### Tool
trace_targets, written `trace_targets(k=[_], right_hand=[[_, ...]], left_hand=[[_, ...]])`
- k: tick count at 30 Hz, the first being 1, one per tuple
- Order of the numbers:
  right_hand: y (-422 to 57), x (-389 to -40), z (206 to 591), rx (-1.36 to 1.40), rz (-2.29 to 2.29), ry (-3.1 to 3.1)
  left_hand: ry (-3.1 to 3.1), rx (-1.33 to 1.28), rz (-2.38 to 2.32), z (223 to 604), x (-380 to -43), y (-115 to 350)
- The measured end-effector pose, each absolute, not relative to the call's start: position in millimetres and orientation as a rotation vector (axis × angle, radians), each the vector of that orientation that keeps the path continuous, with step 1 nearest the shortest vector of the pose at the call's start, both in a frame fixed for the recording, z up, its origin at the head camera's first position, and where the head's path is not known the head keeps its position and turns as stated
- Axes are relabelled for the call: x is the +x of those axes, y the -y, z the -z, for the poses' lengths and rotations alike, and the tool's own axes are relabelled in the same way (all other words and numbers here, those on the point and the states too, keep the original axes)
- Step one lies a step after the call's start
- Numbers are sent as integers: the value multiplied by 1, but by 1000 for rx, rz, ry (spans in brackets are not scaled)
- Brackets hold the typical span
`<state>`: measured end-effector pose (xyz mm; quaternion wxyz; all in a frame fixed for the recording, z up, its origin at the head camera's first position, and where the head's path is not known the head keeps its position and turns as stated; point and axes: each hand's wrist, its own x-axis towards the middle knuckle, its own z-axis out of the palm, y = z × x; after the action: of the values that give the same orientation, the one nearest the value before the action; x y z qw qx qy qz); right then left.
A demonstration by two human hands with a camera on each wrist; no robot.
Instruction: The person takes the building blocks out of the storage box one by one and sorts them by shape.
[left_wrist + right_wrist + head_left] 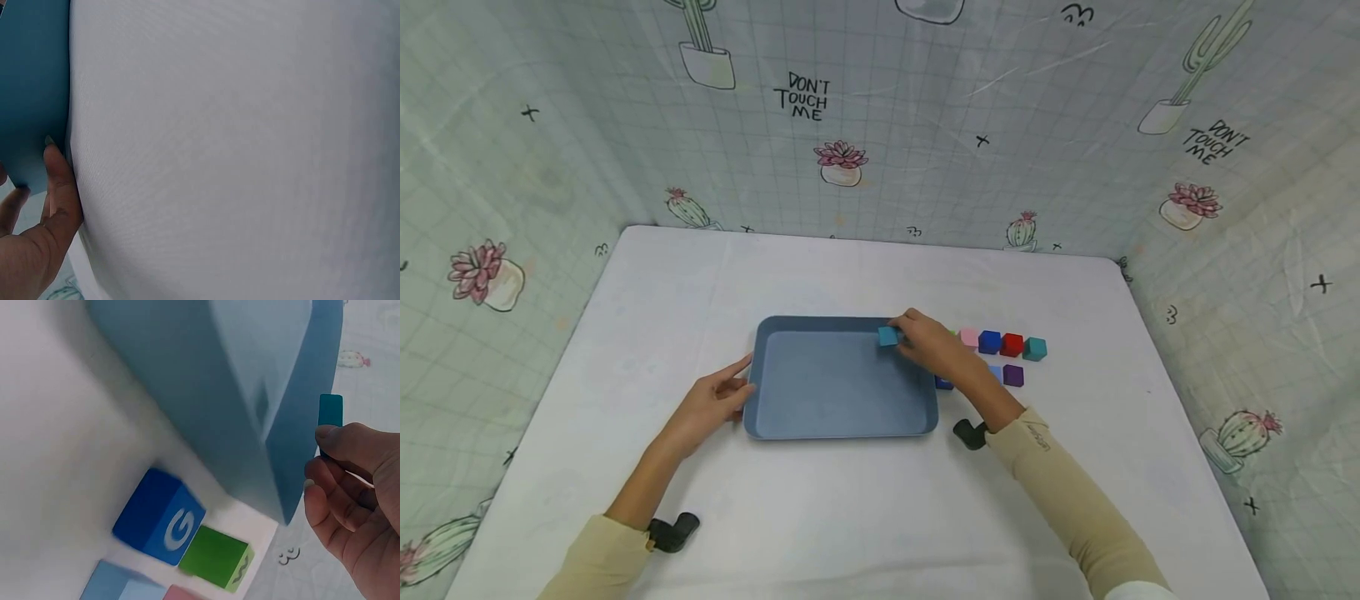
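Note:
A blue-grey rectangular tray (842, 392) lies on the white table. My left hand (718, 396) is at its left edge, thumb and fingertips touching the side wall; in the left wrist view that hand (47, 225) rests against the tray wall (34, 81). Above the tray's far right corner, my right hand (928, 343) pinches a teal cube (887, 337) between thumb and fingers. The right wrist view shows the same cube (331, 411) over the rim, its lower part hidden by the thumb.
Right of the tray stand several cubes: pink (968, 338), blue (989, 342), red (1012, 345), teal (1035, 349) and purple (1013, 376). A blue cube with a G (159, 515) and a green cube (215, 556) sit close to the tray. A patterned curtain (910, 125) surrounds the table.

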<state>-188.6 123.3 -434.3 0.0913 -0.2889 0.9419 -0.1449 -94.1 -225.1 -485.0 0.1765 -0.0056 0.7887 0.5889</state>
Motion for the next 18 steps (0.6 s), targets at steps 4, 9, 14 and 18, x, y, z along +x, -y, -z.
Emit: trace_targets(k=[4, 9, 14, 18], right_hand=[[-129, -188, 434, -815, 447, -2811], [-136, -188, 431, -776, 485, -2801], [-146, -189, 424, -725, 540, -2797], [-154, -188, 421, -705, 584, -2803]], left_hand=[[-2234, -10, -1670, 485, -94, 226], [-2237, -12, -1673, 486, -94, 226], [-2230, -12, -1675, 487, -94, 225], [-2242, -14, -1668, 486, -94, 225]])
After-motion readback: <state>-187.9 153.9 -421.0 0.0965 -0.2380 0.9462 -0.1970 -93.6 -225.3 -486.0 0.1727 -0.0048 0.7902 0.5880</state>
